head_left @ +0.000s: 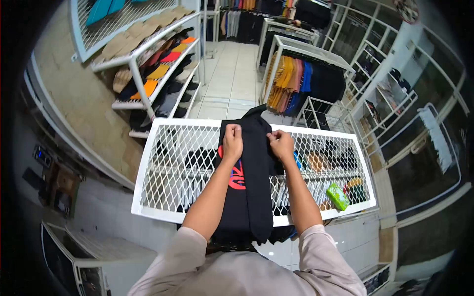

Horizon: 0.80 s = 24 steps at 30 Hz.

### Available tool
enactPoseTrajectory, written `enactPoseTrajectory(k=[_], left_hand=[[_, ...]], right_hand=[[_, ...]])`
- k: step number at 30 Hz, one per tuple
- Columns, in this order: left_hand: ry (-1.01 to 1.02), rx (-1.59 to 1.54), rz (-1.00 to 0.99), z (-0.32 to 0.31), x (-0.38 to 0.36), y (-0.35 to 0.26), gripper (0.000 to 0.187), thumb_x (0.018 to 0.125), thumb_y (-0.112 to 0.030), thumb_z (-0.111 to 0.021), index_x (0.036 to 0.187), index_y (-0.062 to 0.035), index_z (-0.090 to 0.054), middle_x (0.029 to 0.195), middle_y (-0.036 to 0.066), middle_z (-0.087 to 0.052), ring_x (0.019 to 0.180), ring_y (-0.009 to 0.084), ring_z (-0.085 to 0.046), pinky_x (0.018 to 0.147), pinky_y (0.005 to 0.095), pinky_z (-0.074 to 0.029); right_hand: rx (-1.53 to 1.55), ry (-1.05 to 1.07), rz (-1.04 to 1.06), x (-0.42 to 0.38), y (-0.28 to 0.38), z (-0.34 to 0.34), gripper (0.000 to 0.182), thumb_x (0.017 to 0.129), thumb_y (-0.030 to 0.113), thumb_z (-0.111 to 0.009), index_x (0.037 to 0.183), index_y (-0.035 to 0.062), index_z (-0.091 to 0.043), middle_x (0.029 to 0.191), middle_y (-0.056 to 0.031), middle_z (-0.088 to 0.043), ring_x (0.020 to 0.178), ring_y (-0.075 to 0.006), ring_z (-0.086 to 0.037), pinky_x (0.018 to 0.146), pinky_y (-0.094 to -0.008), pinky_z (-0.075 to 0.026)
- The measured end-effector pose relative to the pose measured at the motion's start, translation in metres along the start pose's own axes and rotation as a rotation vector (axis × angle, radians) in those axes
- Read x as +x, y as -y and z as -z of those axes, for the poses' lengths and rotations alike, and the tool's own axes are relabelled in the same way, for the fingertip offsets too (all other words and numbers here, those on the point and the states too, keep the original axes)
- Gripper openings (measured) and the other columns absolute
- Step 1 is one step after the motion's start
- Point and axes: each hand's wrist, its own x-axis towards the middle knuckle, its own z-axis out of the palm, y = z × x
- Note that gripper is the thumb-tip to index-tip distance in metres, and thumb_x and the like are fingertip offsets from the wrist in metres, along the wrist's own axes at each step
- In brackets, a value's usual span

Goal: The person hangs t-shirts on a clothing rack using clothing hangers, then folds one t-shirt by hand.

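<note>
A black T-shirt [256, 197] with a red and blue print lies partly folded lengthwise across a white mesh-topped table. Its near end hangs over the front edge, and a dark flap sticks out beyond the far edge. My left hand [232, 142] is closed on the cloth near the far end, beside the print. To its right, my right hand [281, 146] pinches the fold's right edge, with fingers curled and partly hidden.
A green packet [337, 196] rests at the right of the white mesh table [165, 209]. Shelves [133, 60] of folded clothes and caps stand at the far left. Beyond the table are racks with hanging shirts [286, 79]. Dark items show below the mesh.
</note>
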Motion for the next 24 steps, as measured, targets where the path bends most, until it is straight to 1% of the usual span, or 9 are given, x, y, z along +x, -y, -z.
enactPoseTrajectory(k=[2,4,5,6,9,14,16,18,24], left_hand=[[-0.037,0.221,0.025,0.01,-0.004,-0.033,0.027,0.105,-0.031,-0.057,0.104,-0.0044,-0.062,0.102,0.017,-0.069,0.101,0.0369,-0.064,0.091,0.0467,-0.048],[-0.266,0.724,-0.263,0.019,-0.007,-0.031,0.025,0.097,-0.03,-0.068,0.106,-0.007,-0.067,0.103,0.013,-0.069,0.104,0.0356,-0.061,0.095,0.0456,-0.044],[-0.326,0.883,-0.244,0.023,-0.005,-0.026,0.034,0.089,-0.031,-0.075,0.114,-0.0088,-0.07,0.113,0.013,-0.067,0.117,0.0334,-0.055,0.103,0.0508,-0.037],[-0.322,1.009,-0.174,0.03,-0.008,-0.033,0.036,0.085,-0.03,-0.079,0.111,-0.0063,-0.072,0.119,0.014,-0.064,0.12,0.0339,-0.053,0.102,0.0497,-0.037],[-0.323,0.953,-0.229,0.035,-0.008,-0.039,0.024,0.087,-0.024,-0.076,0.097,-0.0019,-0.075,0.118,0.015,-0.065,0.122,0.0326,-0.051,0.101,0.0479,-0.036],[-0.225,0.974,-0.179,0.034,-0.004,-0.04,0.015,0.096,-0.017,-0.065,0.099,-0.0029,-0.069,0.108,0.014,-0.067,0.116,0.0288,-0.055,0.097,0.0464,-0.036],[-0.323,0.771,-0.185,0.036,0.001,-0.051,0.016,0.102,-0.02,-0.058,0.105,-0.0043,-0.06,0.1,0.015,-0.07,0.102,0.0337,-0.064,0.09,0.049,-0.043],[-0.252,0.692,-0.053,0.046,0.007,-0.065,0.018,0.109,-0.024,-0.045,0.113,-0.0063,-0.047,0.096,0.023,-0.07,0.084,0.0457,-0.07,0.073,0.0579,-0.051],[-0.306,0.79,-0.117,0.081,0.032,-0.072,0.017,0.108,-0.023,-0.047,0.11,-0.0065,-0.049,0.102,0.023,-0.07,0.089,0.0462,-0.069,0.075,0.0572,-0.052]], right_hand=[[0.093,-0.077,-0.001,0.002,-0.002,-0.001,0.033,0.092,0.035,-0.074,0.091,0.0015,-0.071,0.08,-0.0186,-0.072,0.078,-0.0373,-0.071,0.074,-0.0444,-0.053],[0.123,-0.133,0.041,0.007,-0.009,-0.003,0.034,0.096,0.034,-0.069,0.096,-0.0002,-0.067,0.079,-0.0196,-0.07,0.076,-0.038,-0.069,0.074,-0.0451,-0.052],[0.116,-0.15,0.059,0.008,-0.011,-0.003,0.034,0.098,0.033,-0.067,0.099,-0.0009,-0.066,0.08,-0.0207,-0.07,0.076,-0.0385,-0.069,0.075,-0.045,-0.052],[0.115,-0.169,0.075,0.005,-0.005,0.003,0.034,0.1,0.033,-0.065,0.102,-0.0017,-0.064,0.082,-0.0218,-0.07,0.077,-0.039,-0.068,0.075,-0.0448,-0.052],[0.079,-0.148,0.066,0.007,-0.006,0.008,0.031,0.102,0.033,-0.062,0.108,0.0024,-0.064,0.086,-0.0219,-0.071,0.08,-0.0395,-0.069,0.077,-0.0454,-0.052],[-0.019,-0.175,0.073,0.0,0.012,0.032,0.028,0.102,0.033,-0.062,0.109,0.0057,-0.064,0.09,-0.0242,-0.072,0.085,-0.0451,-0.068,0.079,-0.0477,-0.052],[-0.052,-0.264,0.187,0.01,0.008,0.051,0.025,0.101,0.03,-0.062,0.109,0.0062,-0.065,0.092,-0.025,-0.072,0.088,-0.0464,-0.069,0.078,-0.0477,-0.053],[-0.062,-0.272,0.19,0.026,0.008,0.089,0.02,0.099,0.024,-0.064,0.105,0.0059,-0.067,0.097,-0.025,-0.072,0.093,-0.0467,-0.069,0.079,-0.0489,-0.053],[-0.512,-0.324,0.12,0.081,-0.04,0.153,0.026,0.098,0.036,-0.064,0.106,0.0128,-0.071,0.097,-0.0206,-0.074,0.095,-0.0451,-0.07,0.081,-0.0516,-0.054]])
